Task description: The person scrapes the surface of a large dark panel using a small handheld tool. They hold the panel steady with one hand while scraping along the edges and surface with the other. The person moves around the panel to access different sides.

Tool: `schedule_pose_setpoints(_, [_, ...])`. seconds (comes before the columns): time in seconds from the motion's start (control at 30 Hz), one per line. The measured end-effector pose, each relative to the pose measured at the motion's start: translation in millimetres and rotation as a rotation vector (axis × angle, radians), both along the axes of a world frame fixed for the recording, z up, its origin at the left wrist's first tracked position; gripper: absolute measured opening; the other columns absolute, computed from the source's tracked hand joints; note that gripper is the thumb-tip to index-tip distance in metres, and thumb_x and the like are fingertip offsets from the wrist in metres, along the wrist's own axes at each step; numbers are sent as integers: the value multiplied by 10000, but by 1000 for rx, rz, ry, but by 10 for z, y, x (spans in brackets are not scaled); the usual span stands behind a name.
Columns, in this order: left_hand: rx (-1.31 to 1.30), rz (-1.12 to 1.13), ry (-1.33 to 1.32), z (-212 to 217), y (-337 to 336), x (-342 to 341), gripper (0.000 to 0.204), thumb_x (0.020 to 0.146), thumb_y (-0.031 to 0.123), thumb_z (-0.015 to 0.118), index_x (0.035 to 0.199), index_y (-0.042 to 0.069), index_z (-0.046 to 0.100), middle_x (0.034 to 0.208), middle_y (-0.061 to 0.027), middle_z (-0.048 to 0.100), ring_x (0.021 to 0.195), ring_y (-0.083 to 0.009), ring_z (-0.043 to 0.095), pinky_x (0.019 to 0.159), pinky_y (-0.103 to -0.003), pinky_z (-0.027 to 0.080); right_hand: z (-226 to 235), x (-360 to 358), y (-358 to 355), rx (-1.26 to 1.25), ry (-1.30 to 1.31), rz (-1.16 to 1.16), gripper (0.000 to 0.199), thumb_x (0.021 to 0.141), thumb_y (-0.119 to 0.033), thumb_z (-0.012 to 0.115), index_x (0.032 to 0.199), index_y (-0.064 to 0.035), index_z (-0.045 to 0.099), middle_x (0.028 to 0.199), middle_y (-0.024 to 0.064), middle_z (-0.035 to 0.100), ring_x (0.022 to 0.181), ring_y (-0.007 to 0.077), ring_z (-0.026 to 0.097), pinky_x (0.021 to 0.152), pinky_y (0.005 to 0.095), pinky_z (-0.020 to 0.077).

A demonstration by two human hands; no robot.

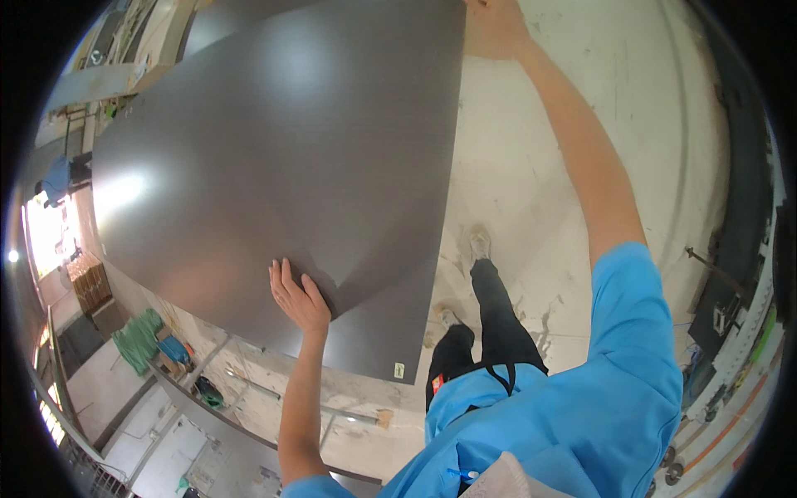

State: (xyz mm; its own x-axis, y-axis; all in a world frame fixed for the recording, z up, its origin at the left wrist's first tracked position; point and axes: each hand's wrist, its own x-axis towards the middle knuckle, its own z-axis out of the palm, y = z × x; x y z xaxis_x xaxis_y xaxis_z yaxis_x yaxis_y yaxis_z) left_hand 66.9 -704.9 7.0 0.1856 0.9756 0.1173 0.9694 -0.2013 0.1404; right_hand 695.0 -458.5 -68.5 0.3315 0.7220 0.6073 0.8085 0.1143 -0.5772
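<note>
Grey panel (332, 158) fills the middle and left of my remote view; what carries it, I cannot see. On its near part the left hand (300, 300) rests flat with fingers spread, gripping nothing — probably to steady it. At its far right edge is the right hand (500, 29), fingers bent; whether it grips, I cannot tell. Right of the panel, pale floor (647, 108) gives room for the legs (496, 311) — along its long, straight edge.

The panel (332, 191) is dark grey-brown with faint fine lines, its small label (399, 370) pale. The person's shirt (573, 415) is bright blue and the trousers (505, 319) black; the floor (631, 75) is cream with dark smudges, a bundled cloth (137, 342) green.
</note>
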Motion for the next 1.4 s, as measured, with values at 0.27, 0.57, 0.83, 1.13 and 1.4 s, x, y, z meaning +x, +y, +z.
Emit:
schedule_pose_setpoints(0.27, [2, 13, -1, 15, 2, 22, 535, 1121, 274, 509, 1603, 42, 504, 1687, -222, 443, 1593, -424, 375, 1303, -560, 278, 182, -122, -314, -199, -88, 210, 307, 1033, -246, 693, 1204, -17, 805, 1138, 215, 801, 1077, 404, 757, 938, 474, 582])
schedule_pose_setpoints(0.57, [66, 9, -9, -106, 18, -13, 540, 1117, 317, 536, 1598, 73, 520, 1668, -185, 476, 1590, -380, 388, 1310, -540, 282, 241, -1364, -1908, -192, 46, 332, 244, 1056, -190, 712, 1246, -67, 806, 1006, 123, 792, 862, 301, 731, 785, 382, 572])
schedule_pose_setpoints(0.83, [127, 3, -49, -188, -2, -2, 519, 1129, 350, 515, 1581, 94, 538, 1663, -172, 487, 1602, -366, 378, 1321, -534, 273, 227, -2786, -3765, -246, 37, 468, 408, 988, -92, 720, 1387, -173, 750, 935, 62, 729, 831, 274, 722, 692, 376, 607])
schedule_pose_setpoints(1.13, [125, 28, -53, -151, -23, 18, 518, 1127, 334, 522, 1581, 86, 542, 1662, -165, 502, 1604, -356, 381, 1326, -516, 275, 522, -4336, -5656, -347, -41, 808, 507, 930, -108, 637, 1430, -37, 685, 852, 51, 619, 759, 224, 666, 583, 380, 543])
schedule_pose_setpoints(1.4, [72, 16, -29, -17, -13, 48, 521, 1139, 311, 519, 1594, 56, 519, 1682, -185, 468, 1593, -374, 384, 1309, -520, 290, 347, -2797, -3532, -136, -22, 490, 377, 953, -124, 702, 1326, -98, 754, 1324, 117, 782, 1214, 292, 745, 926, 389, 650])
